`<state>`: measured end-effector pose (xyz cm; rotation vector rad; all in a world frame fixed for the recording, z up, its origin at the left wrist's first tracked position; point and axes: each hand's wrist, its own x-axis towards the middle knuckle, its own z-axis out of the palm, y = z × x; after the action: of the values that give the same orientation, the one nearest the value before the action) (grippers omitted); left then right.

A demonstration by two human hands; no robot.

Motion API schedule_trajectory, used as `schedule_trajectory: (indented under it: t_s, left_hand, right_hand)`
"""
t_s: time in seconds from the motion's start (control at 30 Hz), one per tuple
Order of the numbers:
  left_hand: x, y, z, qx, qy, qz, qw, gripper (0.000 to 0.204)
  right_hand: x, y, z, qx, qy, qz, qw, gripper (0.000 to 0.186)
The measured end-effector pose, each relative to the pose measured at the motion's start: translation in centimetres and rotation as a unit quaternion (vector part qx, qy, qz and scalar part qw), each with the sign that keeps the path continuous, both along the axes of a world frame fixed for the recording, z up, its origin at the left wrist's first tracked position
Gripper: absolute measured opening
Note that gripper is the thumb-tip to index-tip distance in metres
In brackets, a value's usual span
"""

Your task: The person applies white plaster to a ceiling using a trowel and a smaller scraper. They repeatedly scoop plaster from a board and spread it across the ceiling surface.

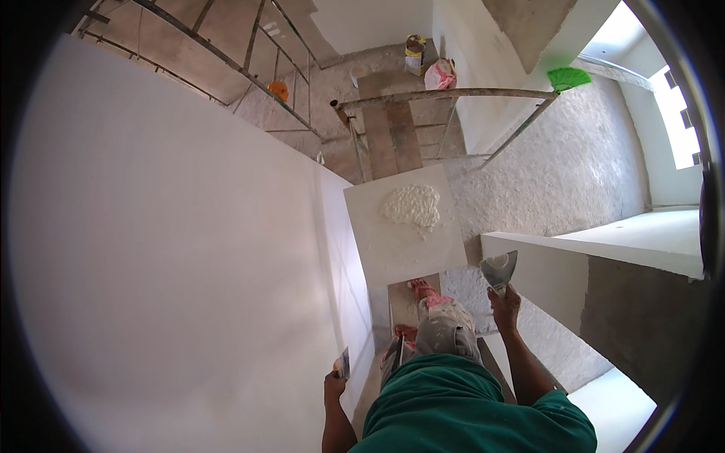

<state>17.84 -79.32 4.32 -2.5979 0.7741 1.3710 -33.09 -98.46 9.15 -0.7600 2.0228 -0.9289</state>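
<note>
My left hand [334, 387] is closed around the handle of a small putty knife [344, 364], held beside the white wall [174, 249]. On the other side, my right hand [504, 308] grips a wider putty knife [500, 270] with its blade pointing up and away. White paste clings to that blade. Ahead of my feet lies a square pale board [377, 241], and a lumpy heap of white plaster paste [412, 207] rests on its far half. Neither blade touches the board.
I stand on a narrow plank [402, 303] above a rough floor [559, 170]. Metal scaffold frames [453, 93] rise ahead and at the far left. A yellow-and-black bucket [414, 54], a pink-and-white bag [440, 75] and a green broom head [568, 78] are farther off. A partition [536, 275] stands to my right.
</note>
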Motion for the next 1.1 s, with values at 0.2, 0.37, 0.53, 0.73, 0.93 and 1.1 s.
schedule_trajectory:
  t_s: [0.2, 0.37, 0.53, 0.73, 0.93, 1.1]
  left_hand:
    - [0.1, 0.8, 0.2, -0.017, -0.003, 0.003, 1.000, 0.038]
    - [0.0, 0.4, 0.5, 0.008, -0.008, 0.000, 1.000, 0.037]
    - [0.2, 0.5, 0.4, -0.019, 0.007, -0.004, 1.000, 0.038]
    - [0.4, 0.6, 0.4, -0.004, -0.004, 0.000, 1.000, 0.039]
    - [0.3, 1.2, 0.5, -0.031, 0.006, 0.002, 0.999, 0.041]
    - [-0.5, 3.0, -0.2, -0.031, 0.005, 0.044, 0.999, 0.043]
  right_hand:
    - [0.4, -0.3, 0.1, 0.003, -0.015, -0.004, 1.000, 0.013]
    - [0.7, -0.6, 0.4, 0.002, -0.001, 0.006, 1.000, 0.014]
    - [0.7, -0.3, -0.3, -0.010, 0.009, 0.028, 1.000, 0.014]
    - [1.0, -0.4, 0.3, -0.007, 0.014, 0.035, 0.999, 0.013]
    - [1.0, -0.5, 0.4, -0.005, 0.004, 0.032, 0.999, 0.014]
    - [0.6, -1.9, -0.6, -0.026, 0.097, 0.109, 0.989, 0.018]
